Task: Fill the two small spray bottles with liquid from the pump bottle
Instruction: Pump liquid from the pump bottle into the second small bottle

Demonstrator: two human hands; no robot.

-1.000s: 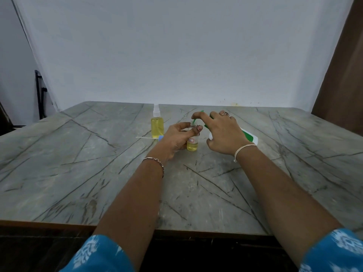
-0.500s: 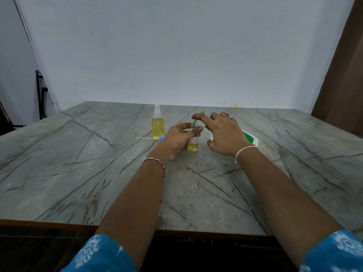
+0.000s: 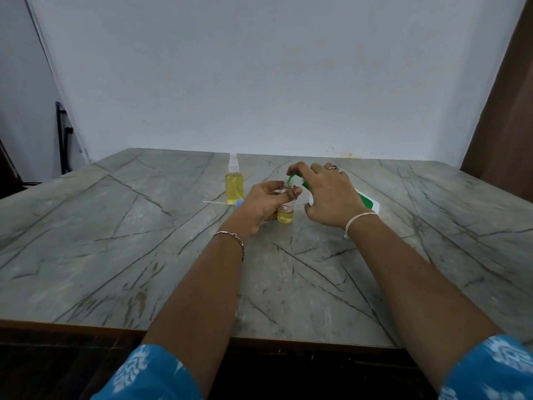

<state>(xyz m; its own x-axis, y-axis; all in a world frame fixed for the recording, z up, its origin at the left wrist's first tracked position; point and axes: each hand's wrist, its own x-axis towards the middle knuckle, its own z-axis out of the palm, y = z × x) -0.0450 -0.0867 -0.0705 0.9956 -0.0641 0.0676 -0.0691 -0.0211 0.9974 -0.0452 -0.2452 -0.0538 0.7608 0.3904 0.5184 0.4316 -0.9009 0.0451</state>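
I am watching the left grip [image 3: 265, 203] curling round the open spray bottle [image 3: 286, 215], thumb and fingertips pinching it just under the bare threaded neck. The bottle is standing upright on the worktop [image 3: 115, 255]. It is clear plastic, yellow liquid is showing in its lower part, and it is carrying a small white label with a red border. Directly above its mouth, the green spout [image 3: 292, 177] of the pump bottle [image 3: 367, 201] is pointing down at the opening.

Just to the right, the right grip [image 3: 331, 194] is clamping over that pump bottle, forefinger lying along the pump head and thumb tucking under the near side. The bottle is leaning over towards the small one, and only a white and green strip of its body is showing past the wrist.

To the left of the held bottle, touching the back of the left grip, a loose spray cap [image 3: 238, 202] is lying on its side with its thin white tube pointing away. Beyond it and a little farther back, the second spray bottle [image 3: 234, 184] is standing capped and nearly full of yellow liquid.

The right palm is hiding most of the pump bottle, so I am not seeing its base or whether it is touching the worktop. The left fingers are covering the upper liquid line. I am not making out any stream at the spout, and the label print is too small to read.
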